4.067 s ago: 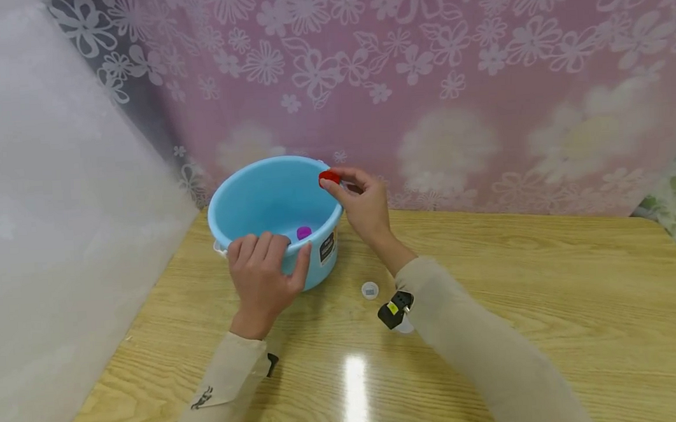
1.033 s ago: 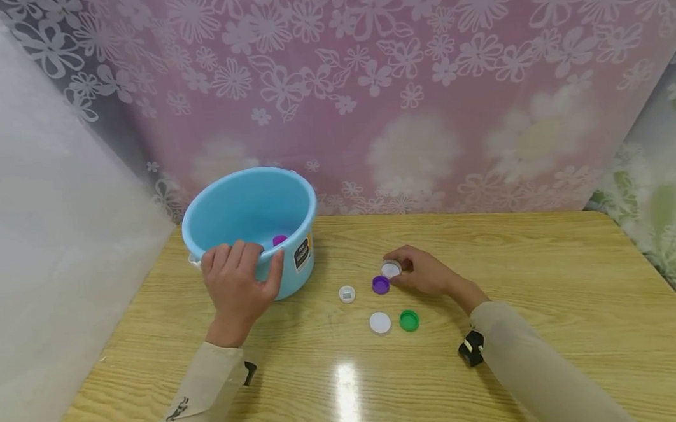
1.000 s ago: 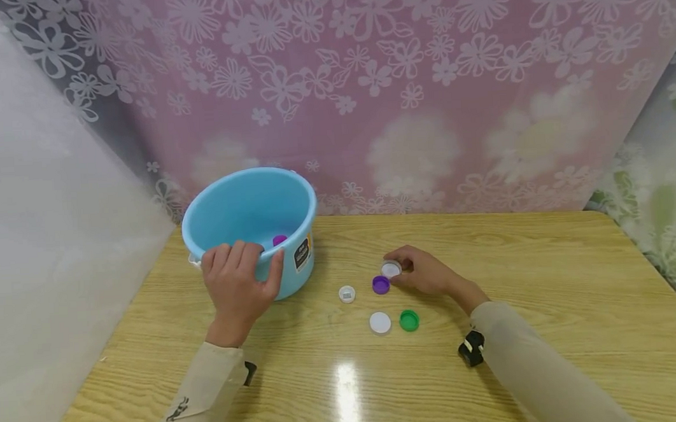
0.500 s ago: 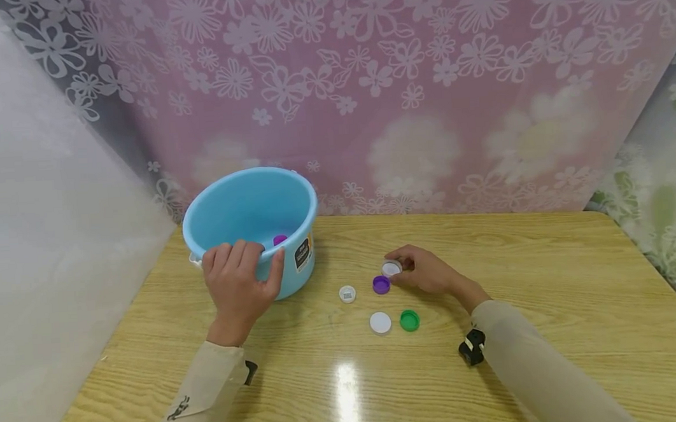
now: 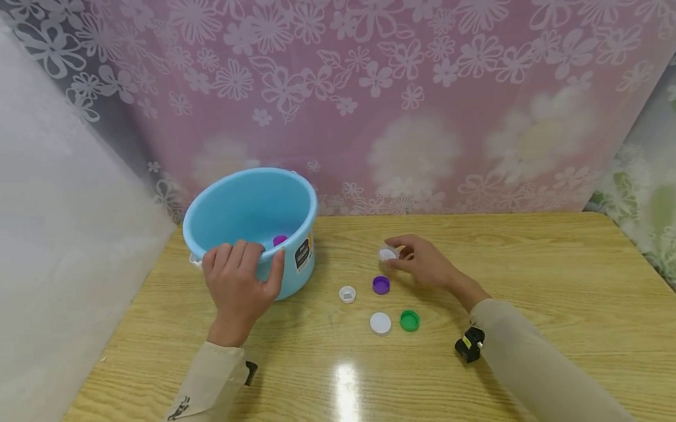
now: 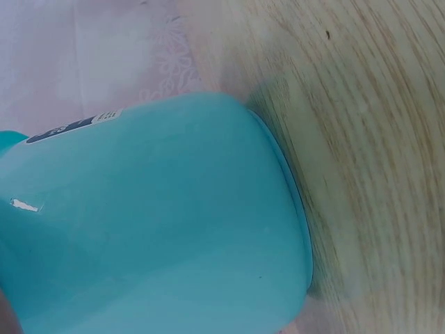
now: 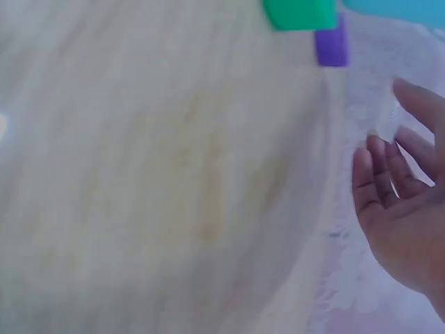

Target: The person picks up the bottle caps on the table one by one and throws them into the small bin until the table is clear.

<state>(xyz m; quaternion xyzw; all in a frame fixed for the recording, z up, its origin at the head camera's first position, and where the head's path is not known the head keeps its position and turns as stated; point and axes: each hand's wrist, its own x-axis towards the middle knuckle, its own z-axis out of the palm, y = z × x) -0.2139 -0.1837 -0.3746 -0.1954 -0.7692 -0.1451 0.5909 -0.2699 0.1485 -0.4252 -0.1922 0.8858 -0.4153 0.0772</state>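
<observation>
My left hand (image 5: pixel 238 280) grips the near rim of a light blue bucket (image 5: pixel 252 206), fingers over the edge and thumb outside. Inside the bucket a magenta cap (image 5: pixel 279 240) shows; the rest of its floor is hidden. Between thumb and fingers my right hand (image 5: pixel 423 262) pinches a whitish bottle cap (image 5: pixel 387 253), a little above the table. In the right wrist view that cap is mostly covered by the fingers. Below it on the table lie a purple cap (image 5: pixel 381 285), a green cap (image 5: pixel 409 321), a white cap (image 5: pixel 380 323) and a small white cap with a printed square (image 5: pixel 347 294).
The wooden table (image 5: pixel 519 278) reaches back to a pink flowered curtain (image 5: pixel 367 107). A whitish sheet (image 5: pixel 57 219) hangs along the left side, and a leaf-patterned one (image 5: pixel 664 200) on the right. The bucket stands at the table's back left.
Earlier my right hand held a red cap at the bucket's rim. Since then it moved right to the whitish cap, which has now come up off the table. My left hand stays on the rim.
</observation>
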